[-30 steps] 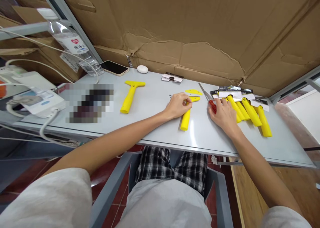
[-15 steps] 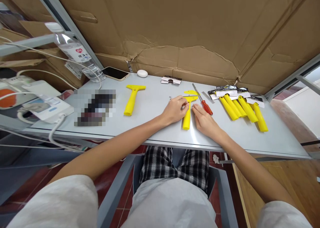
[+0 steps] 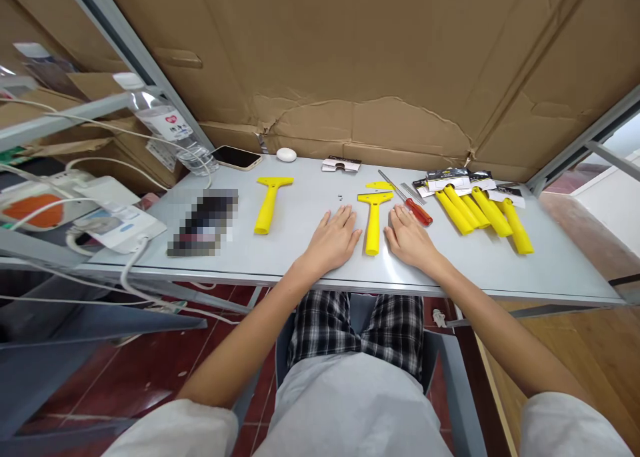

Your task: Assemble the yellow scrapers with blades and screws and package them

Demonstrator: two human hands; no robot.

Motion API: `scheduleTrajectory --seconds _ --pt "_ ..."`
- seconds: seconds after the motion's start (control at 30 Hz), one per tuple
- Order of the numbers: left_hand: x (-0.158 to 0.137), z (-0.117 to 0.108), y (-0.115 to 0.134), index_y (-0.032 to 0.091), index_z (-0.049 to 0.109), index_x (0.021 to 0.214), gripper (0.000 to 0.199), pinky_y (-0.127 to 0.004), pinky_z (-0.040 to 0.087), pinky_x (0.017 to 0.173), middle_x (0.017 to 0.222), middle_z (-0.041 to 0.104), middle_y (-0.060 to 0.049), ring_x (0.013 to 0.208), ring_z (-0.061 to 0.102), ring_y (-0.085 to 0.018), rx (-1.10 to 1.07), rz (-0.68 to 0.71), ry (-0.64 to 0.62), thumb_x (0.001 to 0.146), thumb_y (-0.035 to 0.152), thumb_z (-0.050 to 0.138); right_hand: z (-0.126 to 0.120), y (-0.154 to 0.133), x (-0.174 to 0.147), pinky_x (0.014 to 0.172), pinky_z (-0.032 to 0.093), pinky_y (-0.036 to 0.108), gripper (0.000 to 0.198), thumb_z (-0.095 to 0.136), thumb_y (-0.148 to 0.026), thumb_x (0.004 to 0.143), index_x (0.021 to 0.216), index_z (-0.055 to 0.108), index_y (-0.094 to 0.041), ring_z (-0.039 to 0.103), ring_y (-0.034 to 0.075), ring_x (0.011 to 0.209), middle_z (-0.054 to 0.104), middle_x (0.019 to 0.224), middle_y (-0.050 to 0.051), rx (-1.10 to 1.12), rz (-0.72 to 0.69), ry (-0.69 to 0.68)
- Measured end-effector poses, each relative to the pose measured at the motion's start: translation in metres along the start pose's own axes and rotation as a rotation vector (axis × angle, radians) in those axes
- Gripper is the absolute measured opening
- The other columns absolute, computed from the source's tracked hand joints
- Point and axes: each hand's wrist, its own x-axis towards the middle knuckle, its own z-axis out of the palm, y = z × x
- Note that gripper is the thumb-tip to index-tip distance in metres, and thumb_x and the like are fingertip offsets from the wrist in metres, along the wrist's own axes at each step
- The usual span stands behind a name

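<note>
My left hand (image 3: 334, 239) lies flat on the grey table, fingers stretched out, holding nothing. On the other side of a yellow scraper handle (image 3: 373, 227), my right hand (image 3: 409, 235) also rests flat and empty. The scraper lies between them with its wide head pointing away from me. Just beyond its head are a loose yellow cover plate (image 3: 379, 185) and a thin metal blade (image 3: 411, 193). A screwdriver (image 3: 417, 212) with a red handle lies past my right fingertips. Tiny screws (image 3: 341, 198) sit beyond my left hand.
Another yellow scraper (image 3: 267, 207) lies to the left. Several packaged yellow scrapers (image 3: 493, 213) are grouped at the right. Along the back stand or lie a water bottle (image 3: 173, 130), a phone (image 3: 237, 157), a white oval case (image 3: 287, 155) and a card (image 3: 341, 165). Power strips (image 3: 113, 220) with cables are far left.
My left hand has moved left off the scraper and gone from curled fingers to flat on the table. My right hand stays beside the scraper. The camera view has shifted slightly.
</note>
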Motion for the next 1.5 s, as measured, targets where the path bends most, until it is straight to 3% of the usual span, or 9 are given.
scheduleTrajectory --seconds 0.53,0.73,1.5 --pt "-0.003 -0.003 0.007 -0.002 0.046 0.188 0.07 -0.065 0.027 0.157 0.201 0.032 -0.025 0.191 0.033 -0.038 0.0 -0.018 -0.028 0.128 0.03 0.032 -0.003 -0.006 -0.011 0.163 0.023 0.058 0.082 0.025 -0.042 0.125 0.192 0.04 0.003 0.023 0.035 0.194 0.022 0.2 0.021 -0.084 0.064 -0.069" --pt "-0.004 -0.002 0.007 -0.002 0.043 0.189 0.07 -0.064 0.025 0.158 0.202 0.03 -0.024 0.192 0.031 -0.037 -0.002 -0.015 -0.036 0.128 0.031 0.031 -0.001 -0.006 -0.011 0.161 0.028 0.06 0.083 0.024 -0.042 0.125 0.192 0.041 0.004 0.026 0.036 0.193 0.025 0.199 0.022 -0.085 0.061 -0.033" --pt "-0.003 -0.002 0.005 -0.001 0.042 0.189 0.071 -0.065 0.025 0.158 0.202 0.03 -0.025 0.192 0.029 -0.037 0.001 -0.012 -0.046 0.127 0.031 0.032 0.0 -0.007 -0.01 0.162 0.027 0.062 0.085 0.024 -0.043 0.123 0.19 0.043 0.005 0.026 0.037 0.193 0.025 0.199 0.023 -0.061 0.059 -0.034"
